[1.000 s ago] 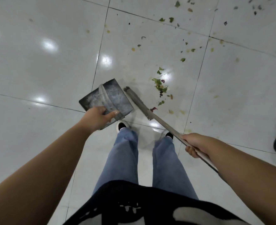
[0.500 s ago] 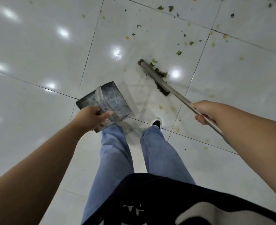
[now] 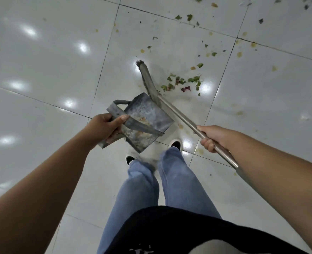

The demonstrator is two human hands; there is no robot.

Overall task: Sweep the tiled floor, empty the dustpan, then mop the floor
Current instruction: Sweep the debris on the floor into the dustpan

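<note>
Leaf scraps (image 3: 183,82) beside broom (image 3: 148,77) (dustpan (image 3: 148,118) nearer).

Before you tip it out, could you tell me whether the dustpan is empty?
Not empty: the dustpan holds a few yellowish scraps.

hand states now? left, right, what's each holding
Left hand: closed, gripping the strap handle of the grey metal dustpan.
Right hand: closed around the silver metal handle of the grey-bristled broom.
</note>
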